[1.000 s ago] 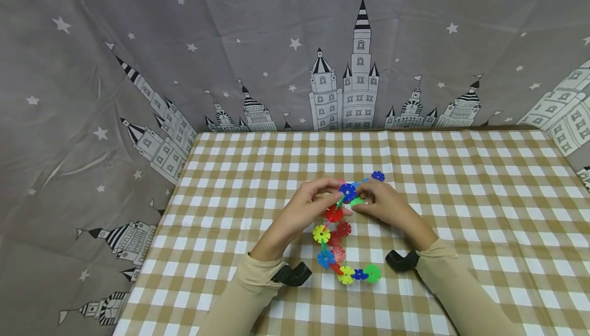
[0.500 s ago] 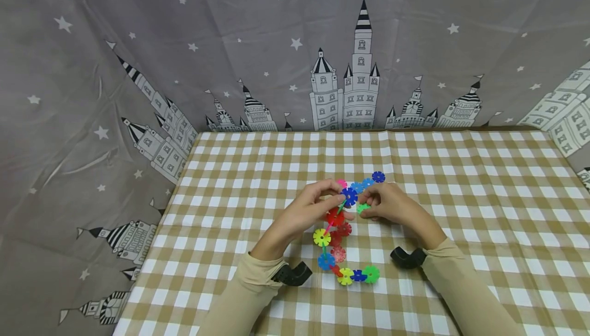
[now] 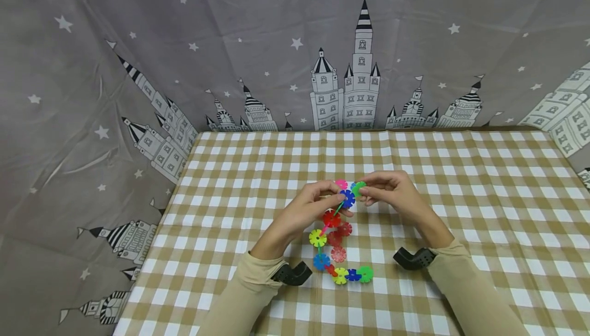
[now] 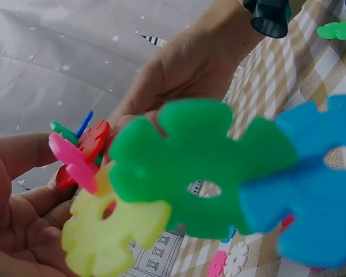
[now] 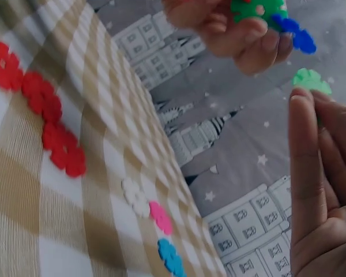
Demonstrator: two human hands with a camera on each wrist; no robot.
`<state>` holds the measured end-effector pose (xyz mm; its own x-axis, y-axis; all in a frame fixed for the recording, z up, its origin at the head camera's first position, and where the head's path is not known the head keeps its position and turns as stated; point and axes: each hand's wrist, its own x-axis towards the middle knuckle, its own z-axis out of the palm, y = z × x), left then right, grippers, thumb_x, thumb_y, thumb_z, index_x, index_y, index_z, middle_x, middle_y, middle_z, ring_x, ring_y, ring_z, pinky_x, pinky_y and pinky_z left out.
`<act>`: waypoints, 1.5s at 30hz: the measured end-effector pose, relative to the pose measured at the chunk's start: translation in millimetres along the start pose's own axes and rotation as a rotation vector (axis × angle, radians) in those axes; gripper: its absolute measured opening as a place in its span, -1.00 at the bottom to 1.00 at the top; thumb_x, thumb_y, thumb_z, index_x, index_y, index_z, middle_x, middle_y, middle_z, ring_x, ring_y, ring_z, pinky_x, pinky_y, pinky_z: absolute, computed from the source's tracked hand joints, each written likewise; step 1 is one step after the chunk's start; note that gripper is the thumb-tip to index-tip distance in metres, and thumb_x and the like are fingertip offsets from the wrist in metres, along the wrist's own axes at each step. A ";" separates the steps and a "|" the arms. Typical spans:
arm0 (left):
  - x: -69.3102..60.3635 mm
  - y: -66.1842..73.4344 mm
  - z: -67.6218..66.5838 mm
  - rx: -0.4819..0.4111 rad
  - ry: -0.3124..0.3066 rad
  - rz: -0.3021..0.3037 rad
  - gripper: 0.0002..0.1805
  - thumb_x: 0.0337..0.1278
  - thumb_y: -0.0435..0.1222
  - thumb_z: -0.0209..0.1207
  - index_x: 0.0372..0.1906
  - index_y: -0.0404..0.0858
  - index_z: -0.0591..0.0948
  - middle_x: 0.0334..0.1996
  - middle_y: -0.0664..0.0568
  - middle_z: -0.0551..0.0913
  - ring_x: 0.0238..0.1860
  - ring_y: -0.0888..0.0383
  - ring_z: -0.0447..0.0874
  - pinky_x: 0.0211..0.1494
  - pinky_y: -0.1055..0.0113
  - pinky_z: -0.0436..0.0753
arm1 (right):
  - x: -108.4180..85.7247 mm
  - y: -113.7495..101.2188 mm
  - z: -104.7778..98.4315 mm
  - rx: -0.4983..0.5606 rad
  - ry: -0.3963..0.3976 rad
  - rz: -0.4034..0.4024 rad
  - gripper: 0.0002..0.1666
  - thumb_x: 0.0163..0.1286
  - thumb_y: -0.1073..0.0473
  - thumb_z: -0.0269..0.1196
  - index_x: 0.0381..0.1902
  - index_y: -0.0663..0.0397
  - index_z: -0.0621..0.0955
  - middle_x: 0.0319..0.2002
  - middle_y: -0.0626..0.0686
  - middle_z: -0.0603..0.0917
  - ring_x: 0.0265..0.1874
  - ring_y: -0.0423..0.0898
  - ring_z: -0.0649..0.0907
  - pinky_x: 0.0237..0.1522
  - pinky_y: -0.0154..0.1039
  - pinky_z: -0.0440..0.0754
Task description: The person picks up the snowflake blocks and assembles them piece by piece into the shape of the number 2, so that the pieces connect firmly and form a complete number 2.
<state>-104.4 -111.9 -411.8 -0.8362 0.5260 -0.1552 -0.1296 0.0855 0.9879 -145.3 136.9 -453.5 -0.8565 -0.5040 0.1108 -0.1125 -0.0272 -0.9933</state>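
Left fingers [image 3: 322, 186] pinch the chain [image 3: 314, 237] by its blue disc [image 3: 351, 198], right fingers [image 5: 304, 144] a green disc [image 3: 358, 188] near that; skewed pushing might split the chain.

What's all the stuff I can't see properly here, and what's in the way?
Head view: the white flower is hidden, probably behind the left hand.
Right wrist view: the bottom of the pale green flower is covered by fingers of the right hand.
Left wrist view: the big blue flower is cut off by the right edge.
Head view: how the flowers slot together is too small to tell.
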 end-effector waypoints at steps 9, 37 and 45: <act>-0.1 1.7 -0.4 0.010 0.008 0.000 -0.75 0.58 -0.27 0.07 -0.02 -0.42 0.61 -0.19 -0.28 0.80 -0.11 -0.19 0.84 -0.08 0.33 0.76 | -2.6 -9.0 7.2 0.001 0.001 -0.107 -0.80 0.40 0.46 0.30 -0.07 0.53 0.69 -0.23 -0.13 0.82 -0.37 -0.18 0.81 -0.30 -0.20 0.82; -4.0 5.9 0.7 0.004 0.064 0.007 -0.76 0.56 -0.30 0.08 -0.04 -0.46 0.58 -0.05 -0.43 0.71 -0.12 -0.15 0.86 -0.06 0.31 0.78 | -1.0 -12.9 13.4 -0.129 0.012 -0.128 -0.70 0.33 0.45 0.38 0.02 0.42 0.67 -0.17 0.00 0.82 -0.36 -0.06 0.81 -0.29 -0.15 0.82; -2.3 5.3 -4.7 0.070 0.190 0.039 -0.80 0.52 -0.32 0.10 0.06 -0.35 0.56 -0.22 0.05 0.70 -0.23 0.18 0.66 -0.23 0.44 0.53 | 7.6 16.9 20.4 -0.473 -0.266 0.132 -0.64 0.25 0.28 0.49 0.00 0.18 0.69 -0.17 0.10 0.77 -0.46 -0.24 0.69 -0.36 -0.33 0.70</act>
<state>-105.7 -116.7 -406.2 -0.9261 0.3617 -0.1074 -0.0638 0.1304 0.9894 -143.4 115.0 -470.1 -0.7287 -0.6794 -0.0864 -0.2793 0.4100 -0.8683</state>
